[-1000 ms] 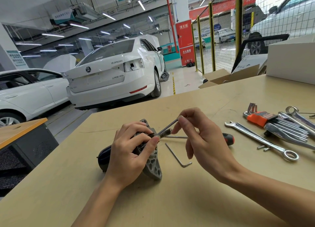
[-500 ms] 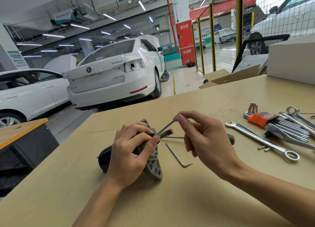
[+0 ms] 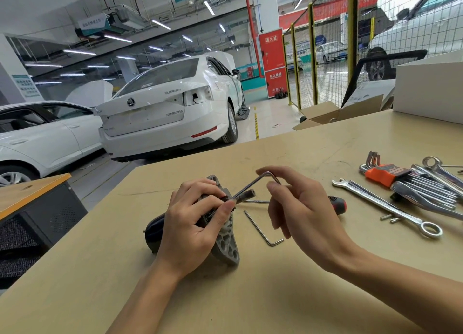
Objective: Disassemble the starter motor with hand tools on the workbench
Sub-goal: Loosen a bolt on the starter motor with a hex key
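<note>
The starter motor lies on the workbench (image 3: 250, 298), its grey mounting flange (image 3: 226, 248) facing me and its dark body (image 3: 153, 233) pointing left. My left hand (image 3: 193, 223) grips the motor from above, fingers curled over its top. A silver hex key (image 3: 250, 186) runs up and to the right from the motor, beside a short shaft stub. My right hand (image 3: 300, 213) pinches the key's bent short arm between thumb and index finger, the other fingers hanging loose.
A second hex key (image 3: 258, 229) lies just right of the motor, and a red-black screwdriver (image 3: 338, 204) lies behind my right hand. Further right are a combination wrench (image 3: 383, 204), two small bolts (image 3: 389, 218), an orange hex key set (image 3: 383, 174) and more spanners. A white box (image 3: 431, 90) stands far right.
My right hand has swung the hex key's bent end round and shifted its fingers, so the bend now shows. The left hand and motor have stayed put.
</note>
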